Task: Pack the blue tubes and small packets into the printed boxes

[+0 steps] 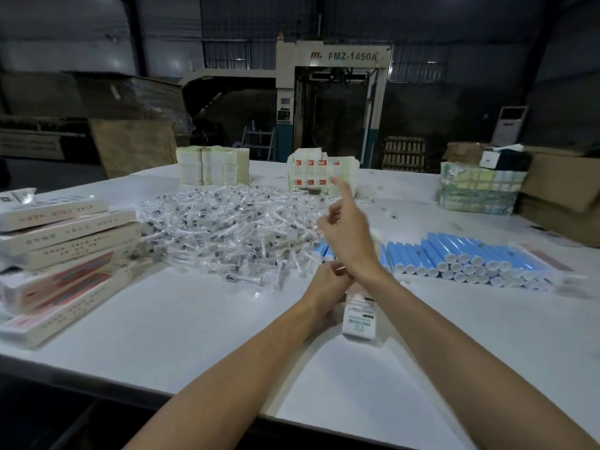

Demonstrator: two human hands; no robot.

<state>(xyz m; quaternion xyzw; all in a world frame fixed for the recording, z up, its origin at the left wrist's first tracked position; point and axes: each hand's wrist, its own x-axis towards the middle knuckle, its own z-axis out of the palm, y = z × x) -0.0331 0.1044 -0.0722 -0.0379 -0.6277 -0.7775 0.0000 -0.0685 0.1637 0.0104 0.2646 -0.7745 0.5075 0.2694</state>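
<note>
Here the left hand (328,284) grips a box (358,316) near its top end; the box stands tilted on the table (194,326). Its opening is hidden by the hands, so its content cannot be told. The right hand (347,235) is raised just above, fingers loose and apart, holding nothing. Tubes (470,258) lie stacked on the right, packets (233,228) in a heap behind, closed boxes (65,248) piled on the left.

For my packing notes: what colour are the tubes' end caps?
The end caps are white; head view.
</note>
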